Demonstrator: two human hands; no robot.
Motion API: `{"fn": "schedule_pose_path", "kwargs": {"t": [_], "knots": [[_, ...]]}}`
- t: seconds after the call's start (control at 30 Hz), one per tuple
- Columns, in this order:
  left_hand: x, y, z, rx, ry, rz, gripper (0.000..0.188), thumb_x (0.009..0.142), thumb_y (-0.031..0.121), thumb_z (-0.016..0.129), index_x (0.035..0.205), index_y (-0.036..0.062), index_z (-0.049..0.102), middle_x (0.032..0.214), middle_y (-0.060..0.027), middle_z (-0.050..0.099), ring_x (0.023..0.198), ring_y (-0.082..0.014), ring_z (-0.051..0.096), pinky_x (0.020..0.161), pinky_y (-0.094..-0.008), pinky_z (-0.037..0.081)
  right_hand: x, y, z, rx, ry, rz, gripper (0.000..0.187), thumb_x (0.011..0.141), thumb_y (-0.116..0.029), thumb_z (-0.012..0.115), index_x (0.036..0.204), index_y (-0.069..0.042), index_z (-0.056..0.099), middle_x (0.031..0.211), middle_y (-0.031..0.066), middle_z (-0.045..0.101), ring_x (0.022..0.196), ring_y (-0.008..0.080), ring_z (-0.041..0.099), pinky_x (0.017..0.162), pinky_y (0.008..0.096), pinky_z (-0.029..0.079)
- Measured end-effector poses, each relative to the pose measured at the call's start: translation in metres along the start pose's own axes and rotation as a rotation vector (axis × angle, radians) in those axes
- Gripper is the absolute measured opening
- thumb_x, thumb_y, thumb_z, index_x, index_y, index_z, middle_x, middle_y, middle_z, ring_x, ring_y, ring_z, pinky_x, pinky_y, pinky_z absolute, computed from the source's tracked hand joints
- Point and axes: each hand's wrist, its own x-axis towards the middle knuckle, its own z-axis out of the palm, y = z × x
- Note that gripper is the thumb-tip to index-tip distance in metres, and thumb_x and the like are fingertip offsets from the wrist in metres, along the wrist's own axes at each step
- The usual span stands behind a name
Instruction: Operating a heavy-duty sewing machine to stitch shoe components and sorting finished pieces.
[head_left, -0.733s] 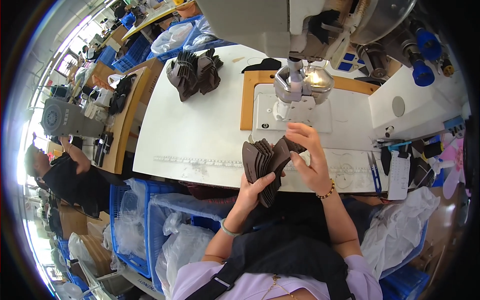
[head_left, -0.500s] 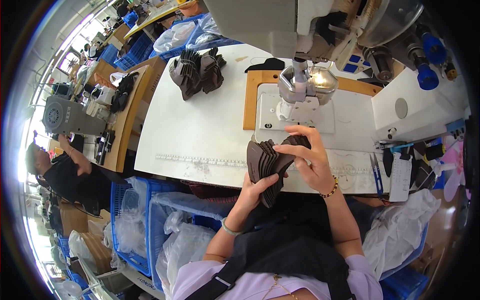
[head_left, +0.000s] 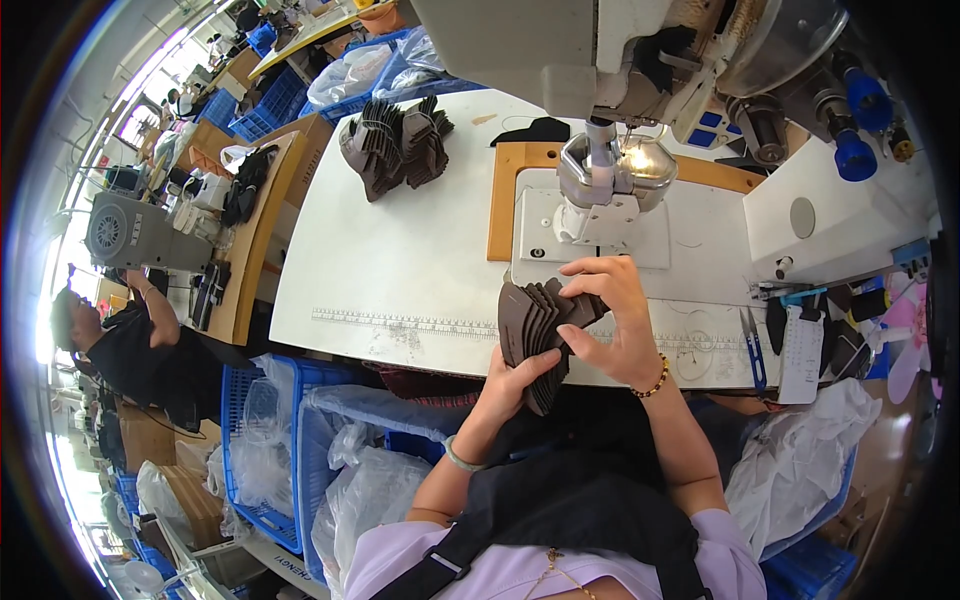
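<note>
My left hand (head_left: 508, 385) is closed round the lower part of a stack of dark brown cut pieces (head_left: 535, 320), its thumb across the front. The curved pieces fan out in layers at the top. Over the stack's right side is my right hand (head_left: 622, 318), thumb and forefinger apart and curved, with fingertips at the edges of the pieces. Some of the stack's right end is hidden behind this hand. Just beyond stands the sewing machine's presser and needle area (head_left: 617, 175), lit by a lamp, above a metal plate (head_left: 540, 225).
Tied bundles of similar brown pieces (head_left: 395, 145) lie at the far left of the white table (head_left: 350, 270). Blue-handled snips (head_left: 753, 350) lie at its right edge. Blue crates (head_left: 265, 460) with clear plastic bags stand below left. A co-worker (head_left: 150, 350) sits farther left.
My right hand's thumb and fingers have shifted over the stack, the thumb moving left onto the pieces. The left hand and stack have moved slightly to the right.
</note>
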Motion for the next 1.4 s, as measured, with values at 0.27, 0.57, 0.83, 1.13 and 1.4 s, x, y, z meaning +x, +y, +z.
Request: {"fn": "schedule_pose_path", "kwargs": {"t": [0.27, 0.57, 0.83, 1.13, 1.4], "knots": [[0.000, 0.002, 0.002, -0.014, -0.036, 0.007, 0.037, 0.080, 0.006, 0.062, 0.115, -0.0032, 0.054, 0.098, -0.0101, 0.064, 0.088, -0.0153, 0.060, 0.077, -0.0280, 0.048, 0.001, 0.000, 0.006, -0.035, 0.018, 0.017, 0.022, 0.074, -0.007, 0.070, 0.091, -0.008, 0.057, 0.107, 0.0076, 0.060, 0.096, 0.0240, 0.049, 0.085, 0.0338, 0.038], [0.000, 0.003, 0.001, -0.011, -0.047, 0.007, 0.039, 0.081, 0.009, 0.062, 0.117, -0.0028, 0.053, 0.100, -0.0105, 0.064, 0.091, -0.0154, 0.059, 0.079, -0.0284, 0.047, 0.000, -0.003, 0.008, -0.009, 0.023, 0.022, 0.026, 0.074, 0.000, 0.066, 0.097, -0.012, 0.068, 0.112, 0.0078, 0.056, 0.096, 0.0233, 0.048, 0.086, 0.0329, 0.039], [0.000, 0.005, 0.002, -0.026, -0.060, 0.013, 0.039, 0.082, 0.008, 0.061, 0.118, -0.0028, 0.052, 0.100, -0.0103, 0.063, 0.092, -0.0155, 0.060, 0.079, -0.0283, 0.047, 0.001, -0.001, 0.007, -0.040, -0.030, -0.030, 0.025, 0.074, 0.000, 0.064, 0.094, -0.014, 0.070, 0.112, 0.0073, 0.056, 0.097, 0.0231, 0.048, 0.085, 0.0329, 0.039], [-0.001, 0.001, 0.007, 0.086, 0.035, 0.017, 0.025, 0.085, 0.011, 0.064, 0.105, -0.0012, 0.057, 0.089, -0.0030, 0.059, 0.079, -0.0093, 0.055, 0.067, -0.0248, 0.045, 0.008, -0.003, 0.007, -0.164, -0.071, -0.039, 0.019, 0.072, -0.012, 0.070, 0.090, -0.011, 0.065, 0.110, 0.0079, 0.057, 0.096, 0.0245, 0.048, 0.084, 0.0343, 0.039], [-0.008, 0.017, 0.010, 0.332, 0.137, 0.113, 0.016, 0.088, 0.015, 0.060, 0.093, 0.0004, 0.055, 0.075, 0.0029, 0.051, 0.068, -0.0050, 0.046, 0.056, -0.0235, 0.038, 0.021, -0.010, 0.028, -0.054, -0.035, 0.065, 0.040, 0.066, -0.038, 0.080, 0.089, -0.011, 0.061, 0.110, 0.0047, 0.058, 0.099, 0.0260, 0.051, 0.086, 0.0378, 0.038]]}}
